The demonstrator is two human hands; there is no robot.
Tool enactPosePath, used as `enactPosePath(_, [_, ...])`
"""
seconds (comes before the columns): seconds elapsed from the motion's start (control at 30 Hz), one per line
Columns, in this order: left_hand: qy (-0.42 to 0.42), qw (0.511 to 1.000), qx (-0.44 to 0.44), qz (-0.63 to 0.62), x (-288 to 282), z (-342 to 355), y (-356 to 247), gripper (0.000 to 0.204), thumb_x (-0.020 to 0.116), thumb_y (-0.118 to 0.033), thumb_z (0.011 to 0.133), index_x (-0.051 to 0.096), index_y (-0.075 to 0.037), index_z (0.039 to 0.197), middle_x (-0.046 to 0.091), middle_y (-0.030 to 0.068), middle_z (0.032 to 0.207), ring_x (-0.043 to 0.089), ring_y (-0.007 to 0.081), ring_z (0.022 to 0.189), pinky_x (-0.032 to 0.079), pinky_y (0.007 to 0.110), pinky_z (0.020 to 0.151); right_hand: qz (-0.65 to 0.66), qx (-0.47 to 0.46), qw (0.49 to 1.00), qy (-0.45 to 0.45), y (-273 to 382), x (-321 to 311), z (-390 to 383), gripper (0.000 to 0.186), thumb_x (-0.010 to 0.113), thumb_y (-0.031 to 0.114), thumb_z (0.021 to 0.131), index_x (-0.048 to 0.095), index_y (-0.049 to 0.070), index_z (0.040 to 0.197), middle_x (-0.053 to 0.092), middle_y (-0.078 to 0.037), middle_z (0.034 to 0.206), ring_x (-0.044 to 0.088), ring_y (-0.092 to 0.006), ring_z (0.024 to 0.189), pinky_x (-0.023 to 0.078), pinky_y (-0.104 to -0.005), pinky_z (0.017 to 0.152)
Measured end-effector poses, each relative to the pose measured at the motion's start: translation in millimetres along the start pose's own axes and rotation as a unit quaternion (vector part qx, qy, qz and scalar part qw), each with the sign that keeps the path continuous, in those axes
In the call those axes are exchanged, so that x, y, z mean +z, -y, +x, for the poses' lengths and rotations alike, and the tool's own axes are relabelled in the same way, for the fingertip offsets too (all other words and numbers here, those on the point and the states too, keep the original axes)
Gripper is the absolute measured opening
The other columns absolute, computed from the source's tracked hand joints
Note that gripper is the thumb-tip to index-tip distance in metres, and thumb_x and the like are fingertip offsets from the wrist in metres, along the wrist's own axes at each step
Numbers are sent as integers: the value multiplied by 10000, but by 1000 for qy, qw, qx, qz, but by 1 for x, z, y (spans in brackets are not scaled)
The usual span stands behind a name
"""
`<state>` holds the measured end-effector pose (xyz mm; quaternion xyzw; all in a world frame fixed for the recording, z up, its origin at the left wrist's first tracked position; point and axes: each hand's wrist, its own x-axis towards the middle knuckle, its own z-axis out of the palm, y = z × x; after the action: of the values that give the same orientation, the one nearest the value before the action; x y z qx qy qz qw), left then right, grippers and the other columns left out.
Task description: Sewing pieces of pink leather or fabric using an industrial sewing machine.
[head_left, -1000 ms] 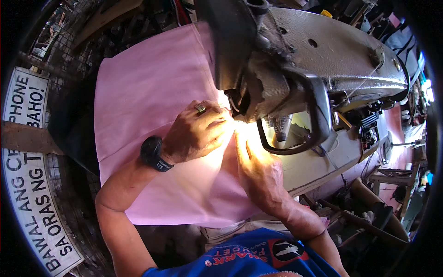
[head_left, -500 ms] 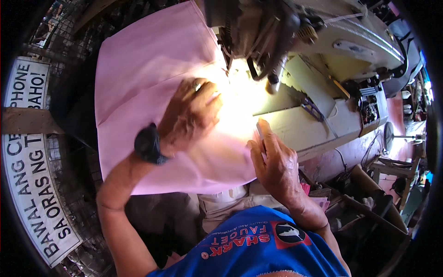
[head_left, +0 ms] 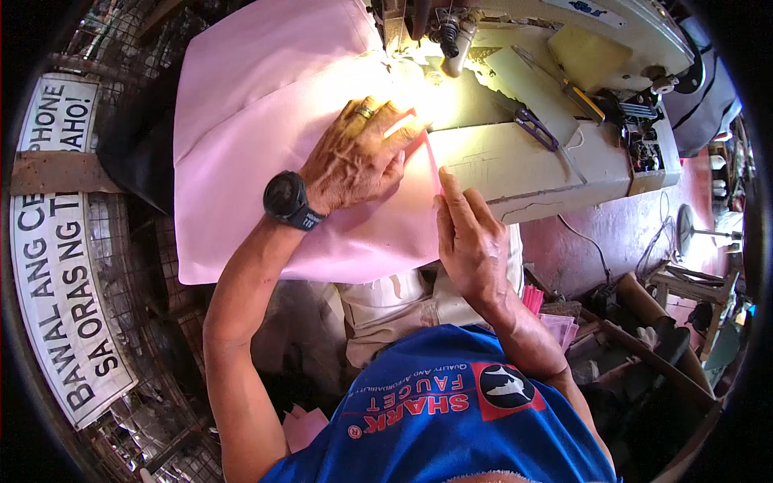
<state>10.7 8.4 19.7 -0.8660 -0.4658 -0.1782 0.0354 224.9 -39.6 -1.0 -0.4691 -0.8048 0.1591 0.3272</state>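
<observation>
A large piece of pink fabric spreads over the work surface, its top right part under the glaring lamp of a sewing machine. My left hand, with a ring and a dark wristwatch, lies flat on the fabric, fingers stretched toward the machine's needle area. Glare hides the needle and the stitching. At the right edge of the fabric is my right hand. Its thumb and index finger meet that edge, the other fingers curled; the grip itself is partly hidden.
Purple-handled snips and a yellow-handled tool lie on the machine table. A box of dark metal parts sits at its right end. Wire mesh and a white sign stand left; pink pieces lie low right.
My left hand has gone from a blurred, bent pose to lying flat, further right and forward on the fabric. The fabric's near edge sits higher in view, and the view itself has shifted.
</observation>
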Motion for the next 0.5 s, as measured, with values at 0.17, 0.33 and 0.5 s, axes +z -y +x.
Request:
enactPosePath(0.17, [-13,1000,-13,-15,4,-5,3,425,585,-120,794,705,-83,1201,626,168,1300,596,363,1131,455,477,1029,-44,-66,997,4,-5,0,-7,534,667,28,825,570,-9,1349,544,-106,827,634,-254,617,529,-379,529])
enactPosePath(0.33, [-18,1000,-8,-24,6,-2,5,434,590,-109,787,701,-81,1206,630,165,1281,602,350,1110,464,471,1002,-109,-78,986,101,0,-11,-1,660,620,29,754,491,-79,1392,524,-106,885,651,-226,758,559,-354,574])
enactPosePath(0.5, [-23,1000,-5,-17,3,-1,6,445,592,-98,780,698,-81,1212,630,161,1274,600,344,1112,460,471,1005,-117,-84,981,132,5,-19,6,643,611,25,766,484,-102,1383,527,-107,895,658,-225,761,573,-351,587])
